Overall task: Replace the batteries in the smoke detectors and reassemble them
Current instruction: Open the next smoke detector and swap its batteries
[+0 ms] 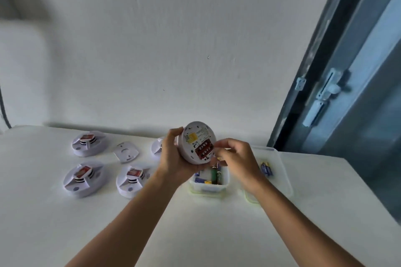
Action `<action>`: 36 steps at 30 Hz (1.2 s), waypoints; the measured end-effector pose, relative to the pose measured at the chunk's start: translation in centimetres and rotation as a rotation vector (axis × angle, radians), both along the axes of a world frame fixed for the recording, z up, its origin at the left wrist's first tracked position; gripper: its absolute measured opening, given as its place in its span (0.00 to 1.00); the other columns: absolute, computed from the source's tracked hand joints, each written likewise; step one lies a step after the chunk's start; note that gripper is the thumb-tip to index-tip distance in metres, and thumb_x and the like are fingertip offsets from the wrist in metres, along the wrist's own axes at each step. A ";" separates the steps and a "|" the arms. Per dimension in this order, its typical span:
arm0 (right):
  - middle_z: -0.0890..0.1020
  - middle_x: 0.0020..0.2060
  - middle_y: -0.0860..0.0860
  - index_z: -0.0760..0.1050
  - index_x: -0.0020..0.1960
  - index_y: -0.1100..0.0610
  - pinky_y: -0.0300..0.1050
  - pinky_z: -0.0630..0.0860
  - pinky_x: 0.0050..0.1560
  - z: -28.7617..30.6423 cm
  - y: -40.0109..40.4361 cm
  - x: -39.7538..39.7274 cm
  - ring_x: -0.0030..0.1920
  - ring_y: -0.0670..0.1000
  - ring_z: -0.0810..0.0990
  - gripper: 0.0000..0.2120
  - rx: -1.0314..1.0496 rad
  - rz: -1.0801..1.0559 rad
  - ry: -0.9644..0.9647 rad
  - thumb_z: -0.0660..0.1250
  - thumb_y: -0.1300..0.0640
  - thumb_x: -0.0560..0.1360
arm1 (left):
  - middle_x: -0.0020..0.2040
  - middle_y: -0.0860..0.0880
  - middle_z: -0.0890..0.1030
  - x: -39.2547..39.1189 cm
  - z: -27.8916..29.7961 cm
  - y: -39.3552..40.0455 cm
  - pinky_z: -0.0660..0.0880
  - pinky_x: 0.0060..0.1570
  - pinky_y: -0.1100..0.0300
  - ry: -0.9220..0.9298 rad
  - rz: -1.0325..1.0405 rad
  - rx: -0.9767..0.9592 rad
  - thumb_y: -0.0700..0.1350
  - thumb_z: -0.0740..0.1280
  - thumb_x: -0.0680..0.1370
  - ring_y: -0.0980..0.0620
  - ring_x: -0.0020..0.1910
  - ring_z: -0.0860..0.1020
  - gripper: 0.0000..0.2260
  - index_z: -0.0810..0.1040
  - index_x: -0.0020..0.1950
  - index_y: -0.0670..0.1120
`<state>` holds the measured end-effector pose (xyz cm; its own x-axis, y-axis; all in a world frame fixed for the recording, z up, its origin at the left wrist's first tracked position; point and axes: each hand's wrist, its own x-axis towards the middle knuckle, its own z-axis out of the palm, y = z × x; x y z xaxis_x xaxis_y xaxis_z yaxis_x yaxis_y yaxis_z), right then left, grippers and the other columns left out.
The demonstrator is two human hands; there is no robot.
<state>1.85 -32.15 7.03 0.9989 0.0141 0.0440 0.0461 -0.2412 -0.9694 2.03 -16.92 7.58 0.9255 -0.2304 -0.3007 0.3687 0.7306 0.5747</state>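
1. My left hand [173, 154] grips the smoke detector [196, 142] by its rim, raised above the table [195, 234], back face tilted toward me. Fingers curl round the left edge and cup the underside.
2. The red battery compartment [203, 150] sits on the lower right of that back face, its long axis slanting up to the right.
3. My right hand [236, 160] is at the compartment's right end, fingers bunched and curled. Motion blur hides the tips; I cannot tell whether they pinch a battery or only touch the compartment.
4. Directly below the detector, nearer me: a small clear container [209, 180] with batteries [214, 174] standing in it. Right of it, a larger clear tray [280, 171] with blue batteries [266, 168].
5. Key relation: the compartment lies just left of my right fingertips, so the right hand is the working hand; the left only steadies.
6. Left on the table: three more detectors [89, 143] and a loose mounting plate [126, 151].
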 end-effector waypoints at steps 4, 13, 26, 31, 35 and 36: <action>0.85 0.39 0.50 0.82 0.45 0.56 0.43 0.80 0.42 -0.7 -5.2 -0.4 0.39 0.45 0.83 0.07 -0.063 -0.029 -0.025 0.68 0.66 0.72 | 0.49 0.37 0.81 -0.4 -0.6 -5.8 0.72 0.52 0.42 0.000 0.013 0.025 0.54 0.58 0.76 0.37 0.51 0.76 0.20 0.84 0.48 0.42; 0.86 0.38 0.55 0.78 0.43 0.58 0.53 0.82 0.44 -1.1 -9.3 -0.7 0.40 0.54 0.85 0.07 0.029 -0.034 -0.016 0.76 0.60 0.70 | 0.47 0.39 0.81 -0.5 -0.3 -11.7 0.78 0.47 0.44 -0.042 0.076 0.169 0.54 0.56 0.75 0.41 0.48 0.79 0.20 0.81 0.53 0.43; 0.85 0.40 0.60 0.76 0.41 0.65 0.44 0.80 0.35 -0.1 -10.7 -0.4 0.36 0.56 0.85 0.07 0.269 0.096 0.084 0.75 0.65 0.70 | 0.45 0.38 0.82 -1.2 0.4 -12.5 0.77 0.50 0.42 -0.032 0.124 0.237 0.55 0.56 0.75 0.39 0.48 0.79 0.20 0.82 0.50 0.43; 0.85 0.40 0.62 0.76 0.40 0.65 0.51 0.83 0.41 0.0 -10.8 -0.2 0.39 0.59 0.86 0.08 0.260 0.023 0.051 0.75 0.64 0.70 | 0.44 0.39 0.82 -1.2 0.6 -12.8 0.77 0.49 0.44 -0.044 0.133 0.226 0.55 0.56 0.76 0.41 0.46 0.79 0.20 0.83 0.48 0.43; 0.82 0.39 0.64 0.73 0.37 0.64 0.50 0.83 0.37 0.0 -10.7 0.3 0.40 0.59 0.85 0.10 0.270 -0.025 0.044 0.74 0.65 0.71 | 0.46 0.39 0.81 -1.0 0.7 -13.3 0.77 0.52 0.42 -0.054 0.114 0.232 0.53 0.56 0.77 0.41 0.45 0.79 0.19 0.82 0.49 0.43; 0.82 0.40 0.66 0.73 0.37 0.64 0.52 0.83 0.38 0.0 -10.8 0.5 0.40 0.60 0.85 0.09 0.288 -0.026 0.071 0.74 0.66 0.71 | 0.46 0.39 0.81 -0.9 0.7 -13.4 0.77 0.53 0.42 -0.059 0.101 0.244 0.53 0.56 0.77 0.42 0.44 0.79 0.19 0.82 0.50 0.43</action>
